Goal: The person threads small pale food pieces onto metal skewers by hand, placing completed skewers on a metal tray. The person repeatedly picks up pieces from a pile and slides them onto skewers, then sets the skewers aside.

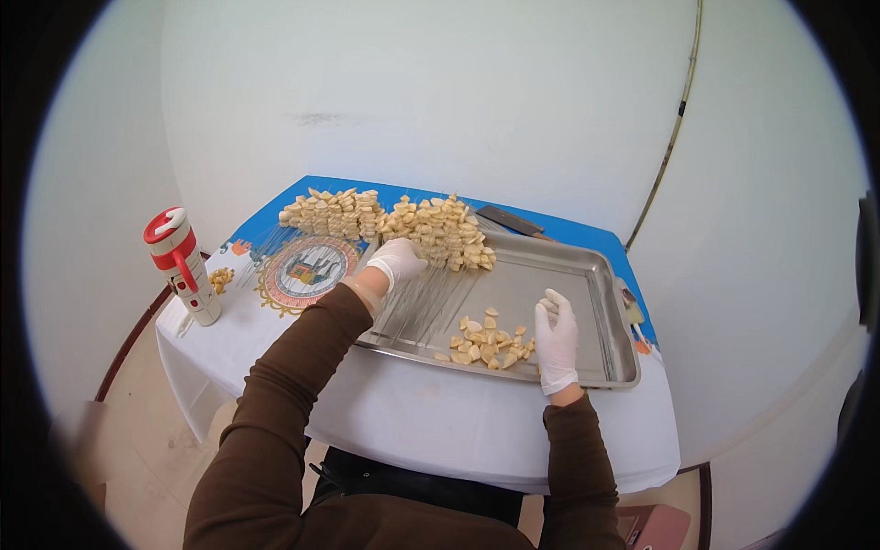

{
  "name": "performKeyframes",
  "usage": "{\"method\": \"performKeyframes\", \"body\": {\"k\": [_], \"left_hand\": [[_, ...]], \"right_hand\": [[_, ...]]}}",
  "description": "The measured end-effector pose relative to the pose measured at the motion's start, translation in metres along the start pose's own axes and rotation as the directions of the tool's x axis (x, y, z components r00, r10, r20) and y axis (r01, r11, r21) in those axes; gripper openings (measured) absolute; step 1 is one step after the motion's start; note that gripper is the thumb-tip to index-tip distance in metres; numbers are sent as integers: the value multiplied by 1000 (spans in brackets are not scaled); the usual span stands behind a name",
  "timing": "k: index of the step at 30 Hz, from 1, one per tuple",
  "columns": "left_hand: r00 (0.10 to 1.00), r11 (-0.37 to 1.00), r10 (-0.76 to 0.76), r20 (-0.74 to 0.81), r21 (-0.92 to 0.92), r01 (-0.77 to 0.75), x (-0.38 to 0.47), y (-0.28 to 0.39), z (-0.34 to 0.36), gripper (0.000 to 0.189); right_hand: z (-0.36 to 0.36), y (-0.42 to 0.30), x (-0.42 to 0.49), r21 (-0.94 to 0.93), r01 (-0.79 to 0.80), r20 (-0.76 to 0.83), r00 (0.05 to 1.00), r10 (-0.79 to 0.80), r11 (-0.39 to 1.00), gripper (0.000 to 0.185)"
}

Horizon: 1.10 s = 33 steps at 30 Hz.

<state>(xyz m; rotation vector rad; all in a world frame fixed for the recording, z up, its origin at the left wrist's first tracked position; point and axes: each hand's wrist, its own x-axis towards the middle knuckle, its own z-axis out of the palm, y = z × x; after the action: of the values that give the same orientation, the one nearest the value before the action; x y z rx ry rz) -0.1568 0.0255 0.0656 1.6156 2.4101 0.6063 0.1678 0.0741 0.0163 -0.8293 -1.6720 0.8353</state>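
Observation:
My left hand (399,261), in a white glove, is at the left side of a metal tray (522,289), against a pile of skewered pale-yellow food slices (440,227). Its fingertips are hidden, so whether it grips a skewer does not show. Thin skewers (430,302) fan out from the pile towards me across the tray. Over the tray's right part hovers my gloved right hand (558,340), thumb and fingers apart, nothing visible in it. Just left of it, loose slices (488,342) lie scattered along the tray's near side.
Another stack of skewered slices (333,213) lies at the back left, its sticks over the printed tablecloth (440,405). A red-and-white tumbler (182,268) stands at the left edge beside small yellow pieces (221,280). Behind the tray rests a cleaver (509,219). A wall rises beyond the table.

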Motion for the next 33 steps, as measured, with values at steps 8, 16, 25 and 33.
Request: {"method": "performKeyframes", "body": {"k": [8,16,25,33], "left_hand": [[942,985,74,-327,-121,-119,-33,36,-2,40],[953,650,254,-164,-701,-293,-74,101,76,32],[858,703,425,-287,-492,-513,-91,101,119,20],[924,779,378,-56,-520,-350,-101,111,100,23]], "right_hand": [[2,5,-1,3,21,-16,1000,-21,1000,36],[6,8,-1,-9,-7,70,998,7,1000,36],[-44,19,22,-439,69,154,988,-1,896,27],[-131,56,101,-938,-111,51,894,446,328,25]]}}
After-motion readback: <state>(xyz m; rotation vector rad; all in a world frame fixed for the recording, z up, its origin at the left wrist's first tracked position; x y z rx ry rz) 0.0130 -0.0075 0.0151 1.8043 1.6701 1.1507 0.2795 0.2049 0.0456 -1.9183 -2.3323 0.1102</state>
